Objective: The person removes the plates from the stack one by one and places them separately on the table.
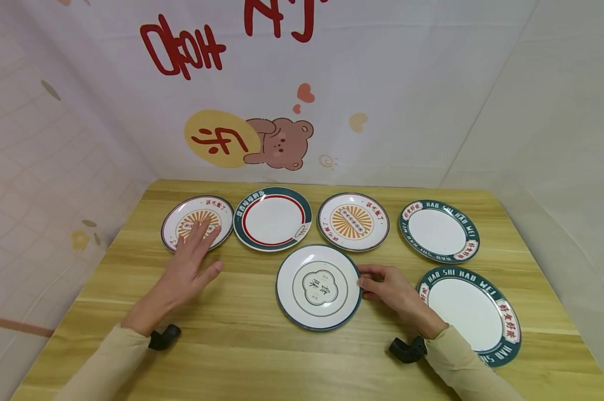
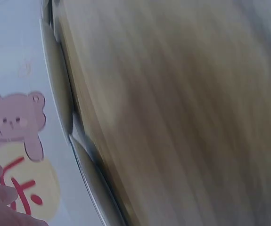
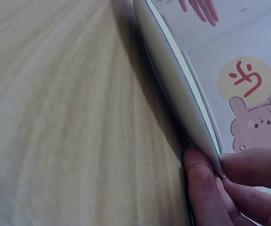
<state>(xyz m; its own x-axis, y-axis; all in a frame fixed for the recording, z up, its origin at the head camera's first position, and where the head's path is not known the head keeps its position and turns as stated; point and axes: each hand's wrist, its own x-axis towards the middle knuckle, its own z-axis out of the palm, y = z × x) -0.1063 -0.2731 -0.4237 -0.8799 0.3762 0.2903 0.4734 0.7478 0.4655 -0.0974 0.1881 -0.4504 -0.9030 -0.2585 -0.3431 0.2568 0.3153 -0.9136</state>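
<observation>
In the middle of the table lies a white plate (image 1: 294,295) with a thin dark rim and a flower-shaped print at its centre. My right hand (image 1: 394,289) pinches its right edge; the right wrist view shows the thumb and fingers on either side of the plate's rim (image 3: 173,70). My left hand (image 1: 194,262) has its fingers spread and holds nothing. In the head view it overlaps the lower part of a white plate (image 1: 214,206) with an orange sunburst, at the back left.
Along the back stand a green-rimmed plate with a red ring (image 1: 271,220), another sunburst plate (image 1: 353,221) and a green-rimmed oval plate (image 1: 439,231). A larger oval plate (image 1: 464,312) lies near my right forearm. Behind the wooden table (image 1: 231,356) hangs a printed cloth (image 1: 397,72).
</observation>
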